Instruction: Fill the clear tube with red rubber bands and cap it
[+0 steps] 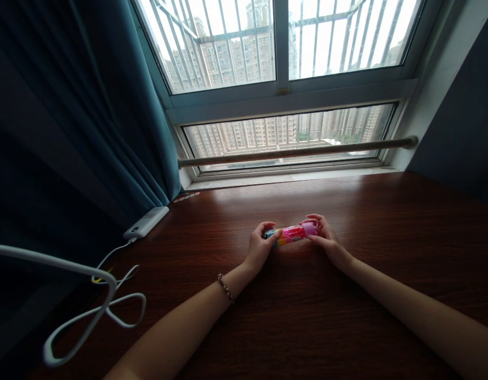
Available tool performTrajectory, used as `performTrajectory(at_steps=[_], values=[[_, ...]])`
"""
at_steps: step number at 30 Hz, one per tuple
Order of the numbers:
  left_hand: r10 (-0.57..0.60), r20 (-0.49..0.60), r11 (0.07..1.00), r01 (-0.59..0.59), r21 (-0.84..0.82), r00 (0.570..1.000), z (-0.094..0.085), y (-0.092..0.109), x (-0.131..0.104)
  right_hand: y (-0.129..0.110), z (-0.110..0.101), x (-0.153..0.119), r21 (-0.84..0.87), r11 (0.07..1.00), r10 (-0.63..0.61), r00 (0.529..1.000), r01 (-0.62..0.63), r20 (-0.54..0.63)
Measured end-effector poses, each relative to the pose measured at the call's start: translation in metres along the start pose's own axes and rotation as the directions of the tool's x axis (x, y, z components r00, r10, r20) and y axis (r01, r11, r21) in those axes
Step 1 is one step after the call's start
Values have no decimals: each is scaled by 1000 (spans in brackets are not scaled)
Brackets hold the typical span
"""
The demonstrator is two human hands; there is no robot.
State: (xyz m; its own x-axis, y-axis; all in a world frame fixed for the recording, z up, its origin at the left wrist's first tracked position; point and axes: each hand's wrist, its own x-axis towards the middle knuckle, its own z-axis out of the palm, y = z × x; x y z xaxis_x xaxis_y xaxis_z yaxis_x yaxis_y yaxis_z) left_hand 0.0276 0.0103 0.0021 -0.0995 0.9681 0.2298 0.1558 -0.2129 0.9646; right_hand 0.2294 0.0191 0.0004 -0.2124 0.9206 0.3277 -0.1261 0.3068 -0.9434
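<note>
Above the brown wooden table, a small colourful tube (293, 233) with a red, pink and yellow wrapper is held nearly level between my hands. Its pink cap (309, 229), which has a ring-like loop, points right. My left hand (262, 244) wraps round the darker blue left end, thumb lying along the wrapper. At the other end, my right hand (326, 240) grips the cap between thumb and fingers. What the tube contains is not clear. A beaded bracelet (225, 288) circles my left wrist.
On the table (291, 316), a white power bank (146, 222) lies at the left beside a blue curtain (121, 105). A looped white cable (80, 328) runs in the left foreground. A metal rail (299, 152) crosses the window behind the table.
</note>
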Motion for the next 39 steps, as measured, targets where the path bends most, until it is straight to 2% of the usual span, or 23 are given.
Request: performTrajectory(at_steps=[3, 5, 8, 11, 14, 17, 20, 22, 24, 27, 32, 36, 39], values=[[7, 9, 1000, -8, 18, 1000, 0, 1, -1, 6, -2, 3, -1, 1000, 25, 997, -25, -75], [23, 25, 999, -23, 28, 999, 0, 3, -2, 10, -3, 5, -73, 993, 79, 991, -87, -112], [43, 46, 998, -45, 33, 998, 0, 5, -3, 12, -3, 5, -252, 957, 131, 990, -142, -60], [20, 33, 1000, -21, 12, 999, 0, 5, -2, 8, -1, 2, -335, 936, 94, 994, -105, -50], [-12, 14, 1000, 12, -23, 1000, 1, 3, -1, 4, 1, -2, -301, 952, 34, 996, -57, -81], [-64, -13, 993, 62, -103, 998, 1, 0, 2, 5, 0, -2, -253, 967, -2, 991, -32, -133], [-150, -28, 955, 137, -261, 988, 0, -2, 6, 9, -4, 2, -196, 978, 26, 979, -67, -203], [-177, -25, 928, 159, -336, 984, -1, -3, 7, 14, -7, 4, -240, 965, 35, 960, -105, -279], [-175, -26, 923, 155, -353, 984, -1, -4, 8, 19, -10, 6, -371, 918, 4, 942, -136, -335], [-155, -34, 933, 135, -334, 987, -1, -6, 8, 23, -11, 7, -550, 826, -39, 960, -126, -278], [-139, -60, 946, 114, -304, 988, -2, -9, 8, 25, -9, 6, -676, 735, -52, 990, -53, -134], [-142, -73, 944, 113, -310, 987, -2, -9, 9, 30, -10, 7, -723, 690, -76, 991, -29, -113], [-145, -70, 941, 115, -318, 987, -2, -9, 9, 37, -12, 7, -817, 577, -132, 987, -1, -94]])
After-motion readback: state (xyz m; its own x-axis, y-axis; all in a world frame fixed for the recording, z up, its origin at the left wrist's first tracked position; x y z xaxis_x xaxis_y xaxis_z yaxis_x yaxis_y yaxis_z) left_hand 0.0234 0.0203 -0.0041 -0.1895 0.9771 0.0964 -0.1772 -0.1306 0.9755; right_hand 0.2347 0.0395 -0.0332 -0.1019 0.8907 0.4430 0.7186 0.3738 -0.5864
